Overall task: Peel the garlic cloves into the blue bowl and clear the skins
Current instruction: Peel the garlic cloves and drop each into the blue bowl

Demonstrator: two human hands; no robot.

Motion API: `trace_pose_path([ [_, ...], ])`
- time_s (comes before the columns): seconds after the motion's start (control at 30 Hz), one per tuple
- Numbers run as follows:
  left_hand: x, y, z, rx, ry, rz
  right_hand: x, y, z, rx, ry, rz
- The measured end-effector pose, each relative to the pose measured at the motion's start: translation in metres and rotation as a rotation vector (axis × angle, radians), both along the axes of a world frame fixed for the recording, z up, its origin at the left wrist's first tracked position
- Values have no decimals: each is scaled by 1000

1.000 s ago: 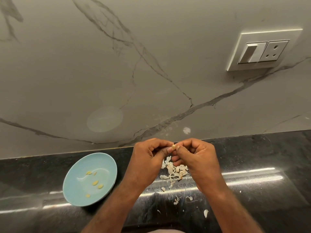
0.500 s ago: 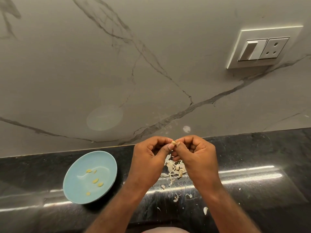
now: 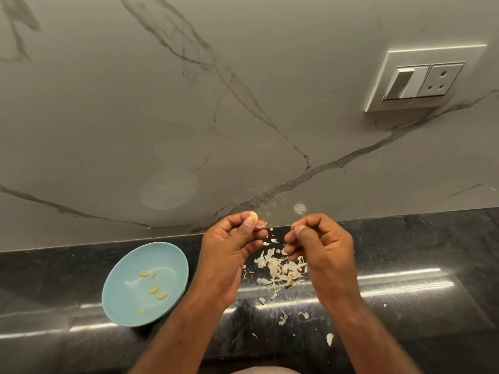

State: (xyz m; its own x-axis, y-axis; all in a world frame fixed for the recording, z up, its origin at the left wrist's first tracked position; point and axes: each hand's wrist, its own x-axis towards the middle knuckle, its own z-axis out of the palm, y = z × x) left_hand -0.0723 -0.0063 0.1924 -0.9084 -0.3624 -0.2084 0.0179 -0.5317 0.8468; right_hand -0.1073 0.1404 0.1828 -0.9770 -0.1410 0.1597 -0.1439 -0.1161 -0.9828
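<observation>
My left hand [image 3: 229, 247] pinches a pale yellow garlic clove [image 3: 253, 217] between thumb and fingertips, with a strip of skin hanging off beside it. My right hand [image 3: 321, 247] is a short way to the right, fingers curled and thumb against the fingertips; whether a scrap of skin sits in that pinch is too small to tell. Below and between the hands lies a pile of white garlic skins [image 3: 280, 268] on the black counter. The blue bowl [image 3: 129, 309] stands to the left of my left hand and holds several peeled cloves [image 3: 153, 290].
The black stone counter [image 3: 405, 292] runs along a grey marble wall [image 3: 189, 117]. Loose skin flakes [image 3: 330, 339] lie scattered on the counter toward the front. A white switch and socket plate [image 3: 421, 79] is on the wall at upper right.
My hands were together, both pinching the clove. They have pulled apart: the left keeps the clove, now bare, and the right has moved to the right.
</observation>
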Motion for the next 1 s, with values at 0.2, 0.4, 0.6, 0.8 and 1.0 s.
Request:
trace_pose_path([
  [0.2, 2, 2, -2, -56, 1, 6, -9, 7, -1, 181, 30, -38],
  [0.4, 3, 6, -4, -151, -18, -18, 0, -3, -2, 290, 146, 133],
  [0.6, 3, 5, -5, -151, -15, 33, -2, 0, 0, 336, 151, 107],
  [0.8, 1, -3, -10, -108, -54, 88, -14, 23, 0, 304, 22, -33],
  [1.0, 1, 5, -16, -209, -91, 17, -21, 29, -7, 385, -62, -9],
])
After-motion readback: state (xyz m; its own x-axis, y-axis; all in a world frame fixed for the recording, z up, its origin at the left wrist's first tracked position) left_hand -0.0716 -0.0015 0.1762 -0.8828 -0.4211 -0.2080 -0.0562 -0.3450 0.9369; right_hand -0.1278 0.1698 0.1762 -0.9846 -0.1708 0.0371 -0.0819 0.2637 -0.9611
